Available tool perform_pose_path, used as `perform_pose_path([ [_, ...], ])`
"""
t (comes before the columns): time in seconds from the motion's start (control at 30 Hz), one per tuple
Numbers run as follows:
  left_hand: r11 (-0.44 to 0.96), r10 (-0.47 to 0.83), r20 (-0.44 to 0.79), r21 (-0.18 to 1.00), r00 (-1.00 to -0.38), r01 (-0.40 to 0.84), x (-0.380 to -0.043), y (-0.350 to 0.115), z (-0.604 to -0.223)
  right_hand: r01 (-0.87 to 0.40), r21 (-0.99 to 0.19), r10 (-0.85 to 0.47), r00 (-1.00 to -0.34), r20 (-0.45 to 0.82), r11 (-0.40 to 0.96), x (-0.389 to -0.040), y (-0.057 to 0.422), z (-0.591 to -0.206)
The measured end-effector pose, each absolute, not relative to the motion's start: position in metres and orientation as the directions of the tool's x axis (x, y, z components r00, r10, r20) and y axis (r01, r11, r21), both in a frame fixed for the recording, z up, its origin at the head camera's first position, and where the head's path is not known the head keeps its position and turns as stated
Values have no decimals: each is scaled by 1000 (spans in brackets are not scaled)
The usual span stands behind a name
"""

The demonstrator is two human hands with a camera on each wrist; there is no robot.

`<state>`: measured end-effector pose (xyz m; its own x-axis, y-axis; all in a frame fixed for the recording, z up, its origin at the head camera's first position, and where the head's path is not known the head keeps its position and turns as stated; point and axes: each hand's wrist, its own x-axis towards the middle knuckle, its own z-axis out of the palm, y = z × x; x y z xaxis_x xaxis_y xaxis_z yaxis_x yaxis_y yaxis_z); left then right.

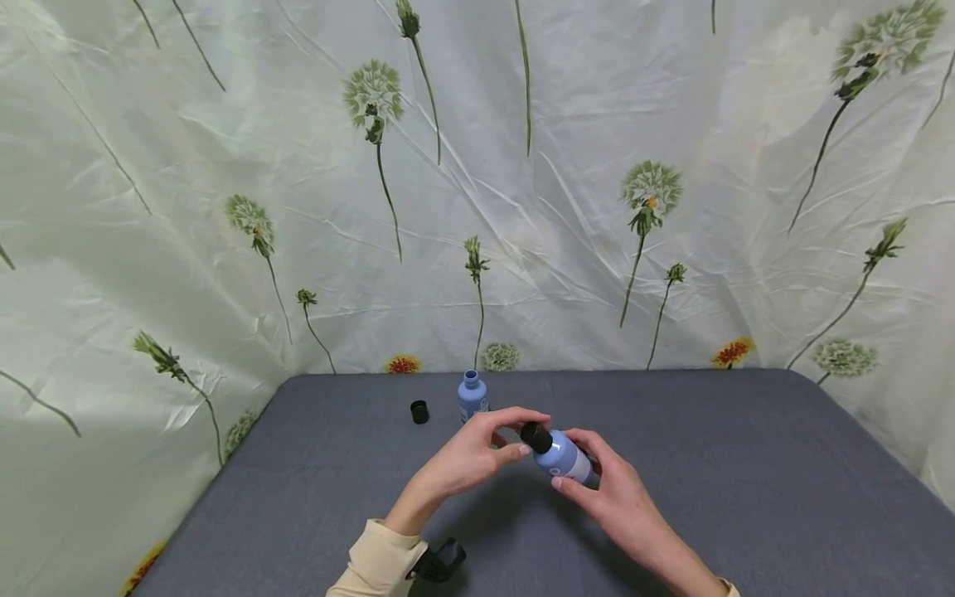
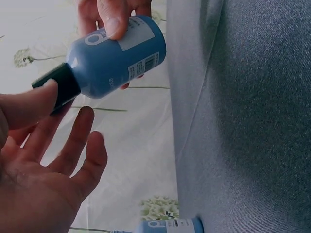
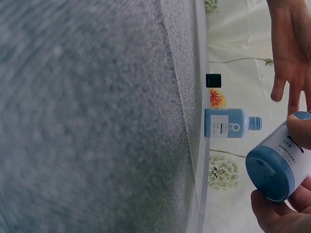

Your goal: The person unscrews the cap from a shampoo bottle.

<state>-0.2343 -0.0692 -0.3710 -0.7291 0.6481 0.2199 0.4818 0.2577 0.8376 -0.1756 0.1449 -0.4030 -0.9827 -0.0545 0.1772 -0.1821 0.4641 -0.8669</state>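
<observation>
Tilted above the table is a blue bottle [image 1: 564, 458] with a white label. My right hand [image 1: 621, 499] grips its body, thumb on the near side and fingers round the far side. The bottle wears a black cap [image 1: 535, 437], which points up and to the left. My left hand [image 1: 470, 456] pinches that cap between thumb and forefinger, its other fingers spread below in the left wrist view. Behind the hands a second blue bottle [image 1: 472, 396] stands upright with a bare threaded neck. Left of it a loose black cap [image 1: 419, 412] sits on the table.
The table [image 1: 313, 497] has a dark grey cloth cover. A pale curtain [image 1: 552, 207] printed with dandelions hangs behind it and along its sides. A black device [image 1: 440, 561] is strapped to my left wrist, below a cream sleeve [image 1: 376, 560].
</observation>
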Motion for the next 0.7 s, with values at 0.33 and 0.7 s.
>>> perform_pose_path([
  [0.33, 361, 597, 214, 790, -774, 496, -228, -71, -370, -182, -851, -75, -983, 167, 493, -175, 146, -403],
  [0.7, 444, 534, 217, 750, -817, 489, -226, -69, -370, -198, -830, -77, -980, 186, 521, -173, 146, -401],
])
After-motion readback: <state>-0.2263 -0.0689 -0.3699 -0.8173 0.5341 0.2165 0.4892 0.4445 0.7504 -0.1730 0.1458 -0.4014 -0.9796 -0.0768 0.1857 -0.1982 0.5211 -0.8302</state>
